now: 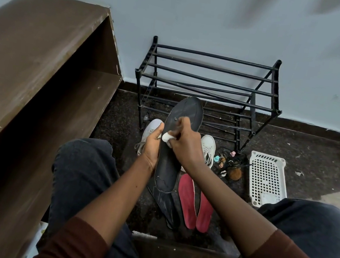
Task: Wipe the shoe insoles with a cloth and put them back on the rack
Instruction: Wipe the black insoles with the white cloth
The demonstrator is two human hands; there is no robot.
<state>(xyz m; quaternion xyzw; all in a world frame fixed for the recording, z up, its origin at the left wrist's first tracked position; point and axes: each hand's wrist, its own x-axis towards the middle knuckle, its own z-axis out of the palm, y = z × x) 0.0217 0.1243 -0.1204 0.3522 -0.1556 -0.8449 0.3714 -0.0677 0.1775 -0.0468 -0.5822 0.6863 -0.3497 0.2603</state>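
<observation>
1. Black insole (178,134): held up at frame centre, toe at 12 o'clock, heel at 6, in front of the rack.
2. L hand (152,146): closed on the insole's edge at 9 o'clock, thumb on the face, fingers behind.
3. R hand (184,142): pinched narrow on a small white cloth (166,137), pressed to the insole mid-face.
4. Handling, est.: light, thin, flexible foam; bends if held by one end. Best grip is the mid-length edge w/ support behind, as now. Heel surface looks cracked, so likely fragile there; go easy.
5. Texture: matte face, prob. grippy not slick. Long oval shape, wider at toe.
6. Second dark insole (166,205) lies on the floor at 6 o'clock of the held one, scuffed w/ pale streaks.
7. Red insole pair (194,205) lies side by side at 5 o'clock, touching along inner edges; fabric-like top.
8. Shoe rack (210,86) at 12 o'clock: black tube bars, tiers bare in view. Thin insoles may slip between bars; lay them across.
9. White sneakers (207,150) on floor either side of the hands. White perforated basket (267,176) at 3 o'clock. Brown shelf unit (41,65) at 9 o'clock.
</observation>
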